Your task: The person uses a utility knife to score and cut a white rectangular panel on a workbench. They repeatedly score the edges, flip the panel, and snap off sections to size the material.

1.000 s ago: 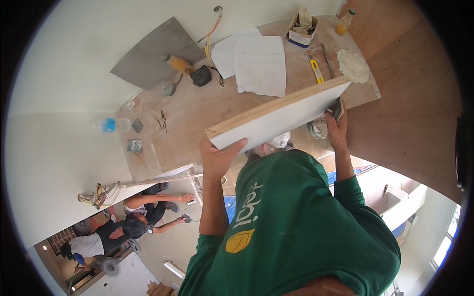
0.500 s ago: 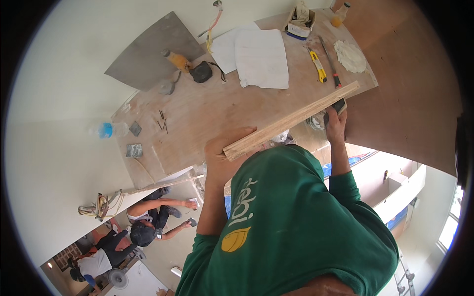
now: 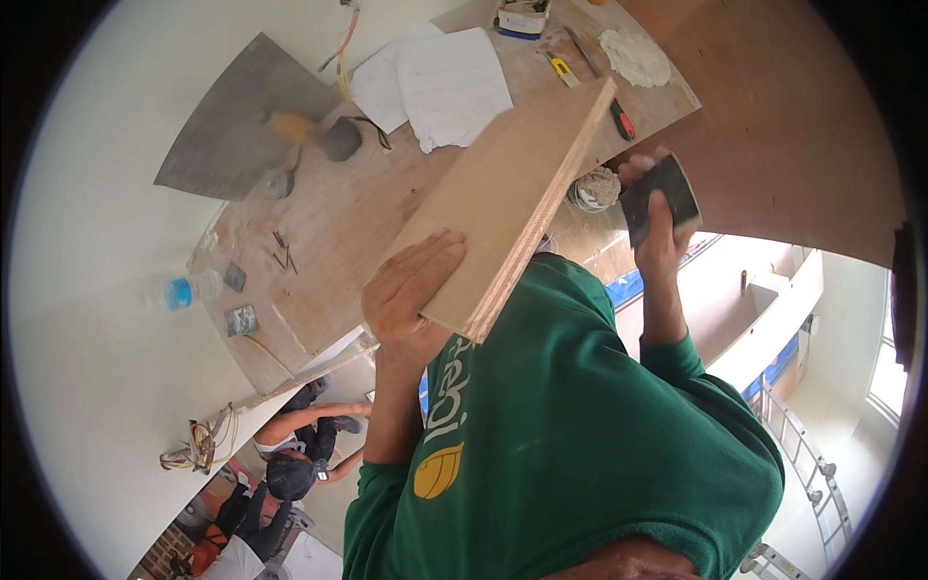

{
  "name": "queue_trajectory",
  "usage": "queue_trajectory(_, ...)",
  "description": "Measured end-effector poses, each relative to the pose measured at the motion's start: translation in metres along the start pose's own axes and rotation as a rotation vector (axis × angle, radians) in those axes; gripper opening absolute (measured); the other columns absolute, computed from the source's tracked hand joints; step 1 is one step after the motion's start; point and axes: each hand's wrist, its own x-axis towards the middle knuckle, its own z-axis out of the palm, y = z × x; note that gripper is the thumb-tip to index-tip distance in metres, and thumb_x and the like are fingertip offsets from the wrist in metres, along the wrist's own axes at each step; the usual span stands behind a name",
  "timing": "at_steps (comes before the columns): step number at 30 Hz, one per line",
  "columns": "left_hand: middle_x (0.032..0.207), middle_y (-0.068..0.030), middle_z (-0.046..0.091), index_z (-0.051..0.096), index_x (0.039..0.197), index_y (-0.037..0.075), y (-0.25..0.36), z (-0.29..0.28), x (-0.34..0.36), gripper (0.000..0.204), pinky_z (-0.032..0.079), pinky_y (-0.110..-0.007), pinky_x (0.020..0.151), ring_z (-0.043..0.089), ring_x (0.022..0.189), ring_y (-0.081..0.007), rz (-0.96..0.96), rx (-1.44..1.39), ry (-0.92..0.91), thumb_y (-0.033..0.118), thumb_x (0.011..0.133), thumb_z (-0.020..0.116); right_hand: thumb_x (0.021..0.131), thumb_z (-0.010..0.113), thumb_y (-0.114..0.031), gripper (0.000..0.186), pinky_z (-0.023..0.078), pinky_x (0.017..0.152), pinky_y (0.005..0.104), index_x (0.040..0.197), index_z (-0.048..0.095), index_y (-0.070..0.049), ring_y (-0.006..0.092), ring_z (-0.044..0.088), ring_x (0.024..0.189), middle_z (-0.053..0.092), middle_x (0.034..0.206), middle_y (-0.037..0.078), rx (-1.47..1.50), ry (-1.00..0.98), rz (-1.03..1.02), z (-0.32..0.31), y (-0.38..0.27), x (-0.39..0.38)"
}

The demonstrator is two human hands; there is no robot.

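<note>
My left hand (image 3: pixel 406 280) grips the lower end of a plywood board (image 3: pixel 493 198), held at a slant with its tan face up and layered edge along the right. My right hand (image 3: pixel 659 232), apart from the board, holds a flat block (image 3: pixel 681 198) with a dark surface. Left of that block stands a tub of pale material (image 3: pixel 594 198). Beyond the board on the dusty worktop (image 3: pixel 329 237) lie a yellow utility knife (image 3: pixel 563 72), a red-and-black-handled tool (image 3: pixel 623 121), white sheets (image 3: pixel 454 77) and a pale putty patch (image 3: pixel 633 56).
Brown panelling (image 3: pixel 773 145) bounds the right side, with a ladder (image 3: pixel 822 483) below. A bottle (image 3: pixel 193 290), nails (image 3: pixel 285 253) and grey sheet (image 3: pixel 232 116) are on the left. Coiled wires (image 3: pixel 198 445) hang beside the worktop. Co-workers (image 3: pixel 290 469) are low at bottom left.
The board has turned from white face and edge toward me to tan face up, at a steeper slant. My right hand has separated from it with the block. The view has shifted.
</note>
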Motion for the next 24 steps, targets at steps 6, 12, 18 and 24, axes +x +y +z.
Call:
queue_trajectory(6, 0.104, -0.0166, 0.075, 0.074, 0.103, 0.0, 0.004, 0.011, 0.021, 0.034, 0.056, -0.039, 0.088, 0.073, 0.101, -0.0318, 0.087, 0.108, -0.058, 0.012, 0.072, 0.076, 0.097, 0.061, -0.027, 0.049, 0.057, 0.08, 0.0496, 0.125, 0.053, 0.013, 0.0312, 0.066, 0.077, 0.065, 0.087, 0.016, 0.014, -0.766, -0.517, 0.02, -0.066, -0.013)
queue_trajectory(12, 0.105, -0.0168, 0.075, 0.073, 0.106, -0.001, 0.012, 0.031, 0.025, 0.035, 0.056, -0.039, 0.088, 0.073, 0.101, -0.0326, 0.164, 0.136, -0.075, 0.01, 0.072, 0.075, 0.078, 0.074, -0.018, 0.051, 0.056, 0.085, 0.0461, 0.125, 0.064, 0.0, 0.0326, 0.067, 0.087, 0.066, 0.098, 0.012, -0.16, -0.649, -0.734, 0.039, -0.058, -0.02)
queue_trajectory(18, 0.104, -0.0164, 0.075, 0.073, 0.105, -0.001, 0.019, 0.051, 0.025, 0.034, 0.057, -0.039, 0.087, 0.073, 0.1, -0.0326, 0.15, 0.109, -0.067, 0.008, 0.072, 0.075, 0.08, 0.075, -0.018, 0.05, 0.056, 0.087, 0.0453, 0.125, 0.064, 0.001, 0.0354, 0.067, 0.098, 0.066, 0.109, 0.015, -0.132, -0.56, -0.788, 0.03, -0.039, -0.021)
queue_trajectory(24, 0.103, -0.0165, 0.075, 0.073, 0.104, -0.001, 0.028, 0.066, 0.029, 0.033, 0.057, -0.039, 0.086, 0.073, 0.1, -0.0327, 0.114, 0.13, -0.066, 0.004, 0.071, 0.076, 0.083, 0.077, -0.024, 0.052, 0.055, 0.089, 0.047, 0.124, 0.062, 0.005, 0.0381, 0.066, 0.101, 0.066, 0.115, 0.019, -0.074, -0.606, -0.768, 0.011, -0.031, -0.013)
